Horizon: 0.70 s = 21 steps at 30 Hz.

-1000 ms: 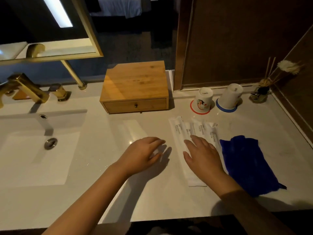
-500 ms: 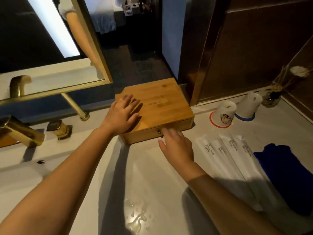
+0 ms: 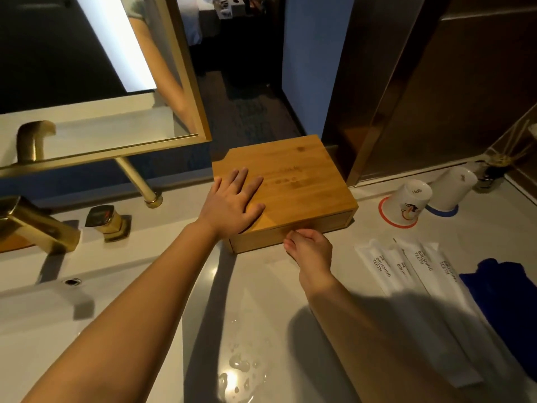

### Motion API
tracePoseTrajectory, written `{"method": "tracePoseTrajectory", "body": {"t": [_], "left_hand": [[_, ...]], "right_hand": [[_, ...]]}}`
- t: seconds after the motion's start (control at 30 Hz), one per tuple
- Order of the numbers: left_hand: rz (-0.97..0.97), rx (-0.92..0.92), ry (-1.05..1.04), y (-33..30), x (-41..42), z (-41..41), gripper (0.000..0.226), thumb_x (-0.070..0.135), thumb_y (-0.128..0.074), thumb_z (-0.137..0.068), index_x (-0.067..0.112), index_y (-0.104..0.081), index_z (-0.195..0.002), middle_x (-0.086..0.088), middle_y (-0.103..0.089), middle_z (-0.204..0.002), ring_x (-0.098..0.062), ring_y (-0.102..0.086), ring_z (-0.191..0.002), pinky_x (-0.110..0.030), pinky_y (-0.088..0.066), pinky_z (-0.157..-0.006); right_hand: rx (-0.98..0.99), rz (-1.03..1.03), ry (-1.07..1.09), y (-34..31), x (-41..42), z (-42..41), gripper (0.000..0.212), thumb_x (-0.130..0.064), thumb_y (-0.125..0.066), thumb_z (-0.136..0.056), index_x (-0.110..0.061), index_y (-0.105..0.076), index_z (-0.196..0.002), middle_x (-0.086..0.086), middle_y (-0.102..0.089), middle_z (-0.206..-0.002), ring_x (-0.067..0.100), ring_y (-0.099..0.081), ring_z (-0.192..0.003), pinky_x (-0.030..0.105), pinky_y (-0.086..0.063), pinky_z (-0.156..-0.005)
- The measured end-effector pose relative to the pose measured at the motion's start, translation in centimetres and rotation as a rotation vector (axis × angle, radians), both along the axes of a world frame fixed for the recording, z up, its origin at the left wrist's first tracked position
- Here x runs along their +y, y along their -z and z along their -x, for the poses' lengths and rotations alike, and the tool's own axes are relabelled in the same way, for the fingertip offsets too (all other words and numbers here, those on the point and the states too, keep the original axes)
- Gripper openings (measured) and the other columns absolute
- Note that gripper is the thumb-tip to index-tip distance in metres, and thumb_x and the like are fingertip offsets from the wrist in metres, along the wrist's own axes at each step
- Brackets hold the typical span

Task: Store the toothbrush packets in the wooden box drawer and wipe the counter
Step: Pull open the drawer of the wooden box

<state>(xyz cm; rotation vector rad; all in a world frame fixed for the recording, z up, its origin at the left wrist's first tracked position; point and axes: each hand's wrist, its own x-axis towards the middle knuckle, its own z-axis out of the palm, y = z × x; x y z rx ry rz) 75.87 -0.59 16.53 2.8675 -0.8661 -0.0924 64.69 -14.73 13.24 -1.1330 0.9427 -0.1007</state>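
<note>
A wooden box (image 3: 299, 181) with a front drawer stands on the white counter (image 3: 290, 301). My left hand (image 3: 232, 203) lies flat on the box's lid, fingers spread. My right hand (image 3: 311, 248) is curled at the middle of the drawer front, fingers pinched where the knob sits; the knob itself is hidden. The drawer looks closed. Several white toothbrush packets (image 3: 406, 266) marked "BRUSHING TEETH" lie side by side to the right of my right hand. A blue cloth (image 3: 505, 301) lies at the right edge, beside the packets.
Two upturned white cups (image 3: 412, 202) on coasters stand behind the packets, a reed diffuser (image 3: 494, 170) in the far right corner. A gold faucet (image 3: 35, 225) and sink (image 3: 35, 330) are at left, a mirror above. Water drops (image 3: 241, 365) lie on the near counter.
Both hands left the counter and packets. The left one went onto the box lid, and the right one closed its fingers at the drawer front. The view moved closer to the box.
</note>
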Motion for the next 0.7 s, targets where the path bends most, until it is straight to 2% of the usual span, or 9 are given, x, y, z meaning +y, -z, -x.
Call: {"method": "tracePoseTrajectory", "body": {"t": [0.13, 0.37, 0.5, 0.6, 0.67, 0.7], "left_hand": [[0.011, 0.004, -0.005, 0.0, 0.0, 0.0, 0.068, 0.061, -0.018, -0.085, 0.035, -0.012, -0.147, -0.004, -0.007, -0.159, -0.024, -0.003, -0.147, -0.046, -0.002, -0.117], [0.021, 0.015, -0.011, -0.1, 0.0, 0.0, 0.068, 0.062, -0.018, -0.084, 0.036, -0.012, -0.147, -0.003, -0.007, -0.159, -0.022, -0.002, -0.147, -0.045, -0.002, -0.118], [0.018, 0.006, -0.011, 0.0, 0.1, -0.1, 0.068, 0.062, -0.019, -0.084, 0.036, -0.013, -0.147, -0.004, -0.008, -0.159, -0.023, -0.003, -0.147, -0.046, -0.003, -0.118], [0.011, 0.01, -0.005, -0.1, 0.0, 0.1, 0.068, 0.062, -0.018, -0.084, 0.036, -0.012, -0.147, -0.004, -0.007, -0.159, -0.023, -0.003, -0.147, -0.046, -0.004, -0.118], [0.011, 0.003, -0.005, -0.2, 0.0, 0.1, 0.068, 0.062, -0.019, -0.084, 0.035, -0.012, -0.147, -0.005, -0.008, -0.159, -0.023, -0.003, -0.147, -0.047, -0.005, -0.118], [0.012, 0.002, -0.004, -0.3, 0.0, 0.1, 0.069, 0.062, -0.019, -0.084, 0.035, -0.012, -0.147, -0.005, -0.009, -0.159, -0.023, -0.004, -0.147, -0.047, -0.005, -0.117]], "right_hand": [[-0.039, -0.011, 0.027, 0.0, 0.0, 0.3, 0.012, -0.003, -0.068, -0.078, -0.014, -0.064, -0.076, 0.006, -0.069, -0.078, 0.021, -0.07, -0.079, 0.036, -0.057, -0.084], [0.056, 0.144, -0.086, 0.7, -0.4, 4.1, 0.013, -0.009, -0.069, -0.079, -0.019, -0.062, -0.073, 0.001, -0.069, -0.074, 0.019, -0.069, -0.077, 0.041, -0.056, -0.086], [0.022, 0.249, -0.151, 0.0, -0.4, 7.4, 0.014, -0.01, -0.067, -0.08, -0.018, -0.061, -0.072, 0.001, -0.069, -0.07, 0.019, -0.068, -0.074, 0.042, -0.058, -0.081], [0.044, 0.315, -0.249, -0.5, -0.5, 10.3, 0.008, -0.02, -0.064, -0.08, -0.021, -0.062, -0.072, -0.005, -0.071, -0.062, 0.014, -0.068, -0.07, 0.036, -0.056, -0.072], [0.039, 0.303, -0.234, -0.9, -0.5, 11.8, 0.008, -0.015, -0.062, -0.08, -0.017, -0.061, -0.072, -0.003, -0.068, -0.06, 0.013, -0.063, -0.064, 0.028, -0.053, -0.064], [0.042, 0.292, -0.222, -1.0, -0.5, 12.4, 0.008, -0.012, -0.062, -0.08, -0.015, -0.061, -0.072, -0.001, -0.067, -0.061, 0.015, -0.062, -0.064, 0.029, -0.054, -0.065]]}}
